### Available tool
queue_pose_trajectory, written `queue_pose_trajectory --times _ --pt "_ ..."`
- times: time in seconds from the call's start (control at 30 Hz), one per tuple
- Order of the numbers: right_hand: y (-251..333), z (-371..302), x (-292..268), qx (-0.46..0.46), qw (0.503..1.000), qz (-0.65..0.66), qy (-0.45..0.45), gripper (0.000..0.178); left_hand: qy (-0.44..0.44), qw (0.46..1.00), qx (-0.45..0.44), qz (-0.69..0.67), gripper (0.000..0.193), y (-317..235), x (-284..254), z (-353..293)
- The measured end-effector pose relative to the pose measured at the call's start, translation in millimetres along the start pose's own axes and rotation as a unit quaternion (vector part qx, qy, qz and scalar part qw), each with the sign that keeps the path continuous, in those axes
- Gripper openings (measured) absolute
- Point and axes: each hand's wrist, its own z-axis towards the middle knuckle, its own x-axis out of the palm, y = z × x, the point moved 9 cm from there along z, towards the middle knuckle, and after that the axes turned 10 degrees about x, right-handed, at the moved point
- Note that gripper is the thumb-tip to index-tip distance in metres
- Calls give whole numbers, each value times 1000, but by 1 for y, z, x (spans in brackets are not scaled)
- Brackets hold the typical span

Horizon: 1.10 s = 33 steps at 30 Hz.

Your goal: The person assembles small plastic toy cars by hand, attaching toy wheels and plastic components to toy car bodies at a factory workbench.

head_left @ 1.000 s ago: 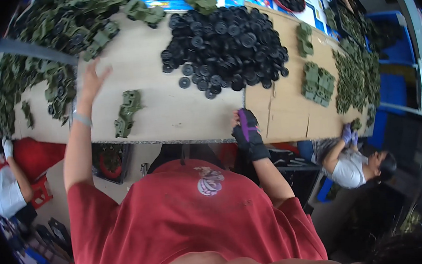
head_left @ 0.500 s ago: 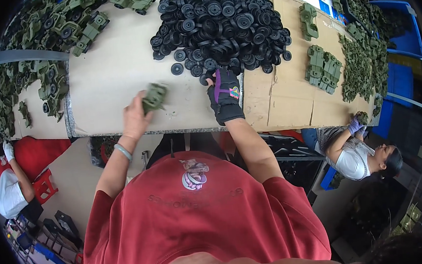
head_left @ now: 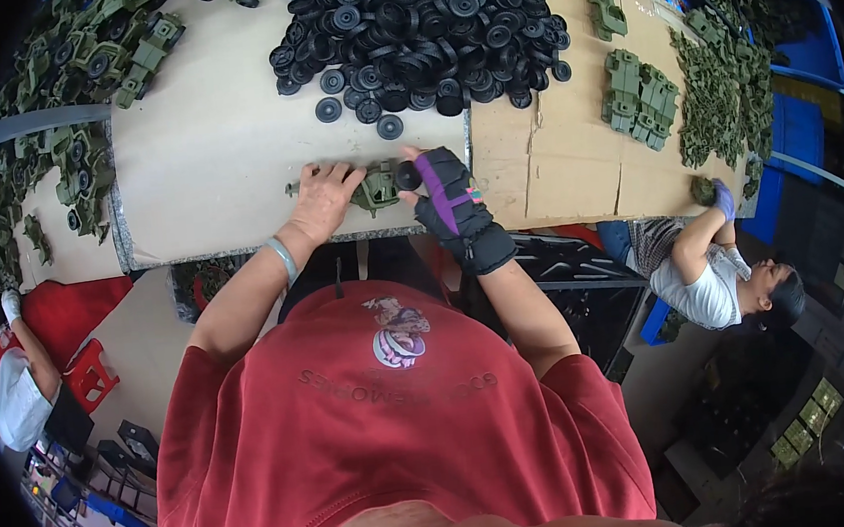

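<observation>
A green toy truck [head_left: 375, 187] is held low over the near edge of the table between my two hands. My bare left hand [head_left: 324, 200] grips its left end, fingers closed round it. My right hand [head_left: 446, 193], in a black and purple fingerless glove, pinches a black toy wheel [head_left: 407, 175] against the truck's right end. Whether the wheel is seated on the truck I cannot tell. Beyond my hands lies a large heap of black wheels [head_left: 422, 33], with a loose wheel [head_left: 390, 127] at its near edge.
Green toy trucks with wheels [head_left: 103, 55] pile up at the far left, past a grey bar [head_left: 38, 124]. Truck bodies [head_left: 641, 99] stand to the right, beside a heap of small green parts [head_left: 714, 97]. A co-worker [head_left: 714, 273] sits at the right, another person [head_left: 26, 383] at the left.
My right hand has come back from the wheel heap with a wheel. My left hand has brought the truck rightward and nearer, so the two meet.
</observation>
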Motion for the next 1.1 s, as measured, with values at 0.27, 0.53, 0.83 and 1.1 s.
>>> queue_pose_trajectory --times 0.27,0.53,0.83,1.1 --pt "-5 28 36 -32 983 -138 118 51 90 994 51 -38 63 7 -1 24" --pt "-14 5 44 -1 986 -116 123 54 -11 997 32 67 61 9 -28 23" --pt "-4 34 16 11 994 -16 -108 36 -27 998 62 19 51 18 -20 19" --pt "4 56 78 -18 986 -148 75 24 -81 990 98 61 26 8 -27 14"
